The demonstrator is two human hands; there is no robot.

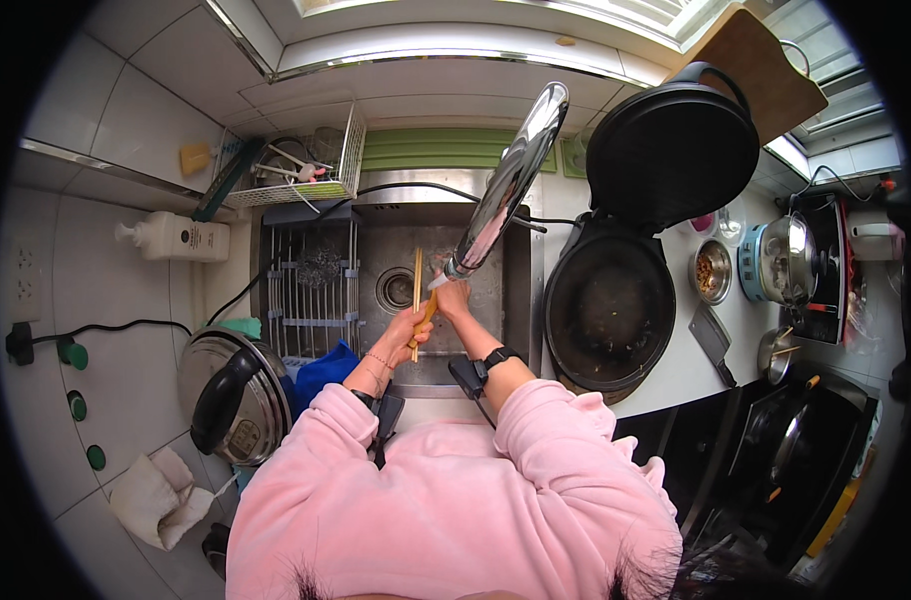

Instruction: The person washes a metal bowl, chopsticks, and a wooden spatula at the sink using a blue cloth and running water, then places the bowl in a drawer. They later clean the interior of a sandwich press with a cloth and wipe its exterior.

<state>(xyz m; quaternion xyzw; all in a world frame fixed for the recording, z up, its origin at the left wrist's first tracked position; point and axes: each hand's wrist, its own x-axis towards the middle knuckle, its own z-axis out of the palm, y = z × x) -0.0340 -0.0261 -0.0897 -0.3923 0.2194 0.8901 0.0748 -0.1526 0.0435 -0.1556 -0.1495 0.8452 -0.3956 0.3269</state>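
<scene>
Over the metal sink (512, 345), my left hand (406, 332) is closed round a pair of light wooden chopsticks (418, 278), which stand up past the fingers. A yellowish, stick-like piece (429, 312) also comes out of this hand and slants toward the tap. Close beside it, my right hand (453, 294) is under the mouth of the chrome tap (511, 180). Its fingers look curled at the upper end of the yellowish piece, but the tap hides part of them. What they hold cannot be made out. The round drain (397, 288) lies just left of the chopsticks.
A dish rack (311, 322) with a steel scourer (319, 266) fills the sink's left side. Left of it stands a lidded pot (238, 392) beside a blue cloth (324, 372). An opened black electric griddle (611, 310) and a cleaver (713, 343) lie to the right.
</scene>
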